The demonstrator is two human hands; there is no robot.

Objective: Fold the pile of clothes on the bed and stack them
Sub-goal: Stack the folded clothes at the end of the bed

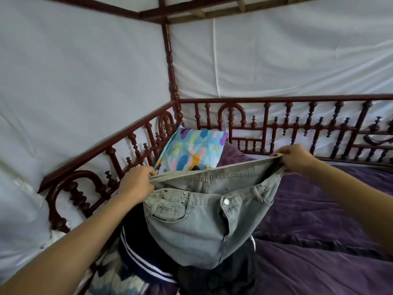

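A pair of light grey-green jeans [197, 228] hangs in the air in front of me, waistband stretched wide and fly open. My left hand [136, 184] grips the left end of the waistband. My right hand [295, 157] grips the right end, a little higher. Below the jeans lies the pile of clothes: a navy garment with white stripes [136, 258], a dark grey one [214, 277] and a blue-and-cream patterned cloth [110, 277]. The jeans' legs drop onto this pile and are partly hidden.
The bed's purple cover [314, 241] spreads to the right. A colourful pillow [191, 150] leans in the far corner. A dark red wooden rail [276, 124] runs along the back and left sides, with white fabric walls [85, 81] behind.
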